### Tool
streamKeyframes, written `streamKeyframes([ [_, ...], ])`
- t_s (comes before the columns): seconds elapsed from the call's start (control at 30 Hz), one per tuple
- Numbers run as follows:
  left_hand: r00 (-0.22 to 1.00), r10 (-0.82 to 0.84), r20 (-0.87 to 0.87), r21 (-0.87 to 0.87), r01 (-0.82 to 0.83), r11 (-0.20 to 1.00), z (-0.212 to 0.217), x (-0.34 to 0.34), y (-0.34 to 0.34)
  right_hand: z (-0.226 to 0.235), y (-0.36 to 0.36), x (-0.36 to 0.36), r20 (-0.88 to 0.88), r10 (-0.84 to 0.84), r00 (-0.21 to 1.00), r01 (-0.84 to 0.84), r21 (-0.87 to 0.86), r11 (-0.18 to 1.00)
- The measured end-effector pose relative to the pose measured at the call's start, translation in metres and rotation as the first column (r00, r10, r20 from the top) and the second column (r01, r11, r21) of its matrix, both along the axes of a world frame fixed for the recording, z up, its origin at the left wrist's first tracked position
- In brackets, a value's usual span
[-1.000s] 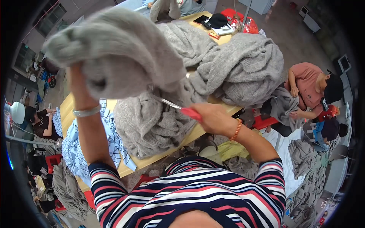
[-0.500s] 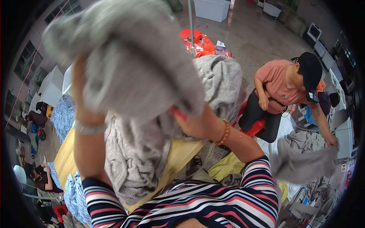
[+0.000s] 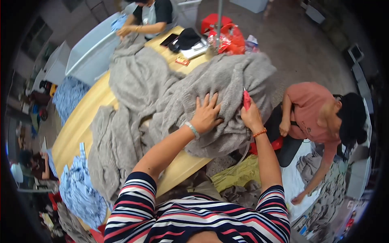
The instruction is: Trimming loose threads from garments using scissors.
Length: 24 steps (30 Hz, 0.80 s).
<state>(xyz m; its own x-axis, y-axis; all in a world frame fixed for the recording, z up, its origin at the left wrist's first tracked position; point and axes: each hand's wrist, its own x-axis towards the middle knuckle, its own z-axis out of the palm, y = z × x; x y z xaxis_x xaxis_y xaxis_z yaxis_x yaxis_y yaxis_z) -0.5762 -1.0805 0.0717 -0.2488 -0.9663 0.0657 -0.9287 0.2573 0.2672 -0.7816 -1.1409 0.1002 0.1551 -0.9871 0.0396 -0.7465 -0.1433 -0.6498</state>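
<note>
My left hand lies flat with fingers spread on a heap of grey knit garments, pressing the cloth. My right hand is closed round a small red tool with a thin metal tip, which looks like thread snips. The tip points away from me and is close above the knit. To the left, more grey knitwear trails over the yellow wooden table and down toward its near edge.
A co-worker in a pink shirt bends over grey cloth on the right. Another person handles grey cloth at the far side, beside a white tub. Red plastic bags surround a metal pole. Blue striped cloth hangs at the left.
Both hands have come down from holding a grey knit garment in the air, and it now lies on the heap. The co-worker on the right has let go of a raised grey piece.
</note>
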Motion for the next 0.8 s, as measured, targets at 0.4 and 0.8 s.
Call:
streamKeyframes([
  [0.4, 0.899, 0.265, -0.349, -0.102, -0.317, 0.943, -0.005, 0.087, 0.195, 0.042, 0.157, 0.038, 0.32, 0.236, 0.918, -0.211, -0.111, 0.971],
  [0.8, 0.357, 0.775, -0.521, -0.086, -0.926, 0.368, -0.027, 0.227, 0.406, 0.041, 0.304, 0.244, -0.033, 0.866, 0.499, -0.866, 0.012, 0.5],
])
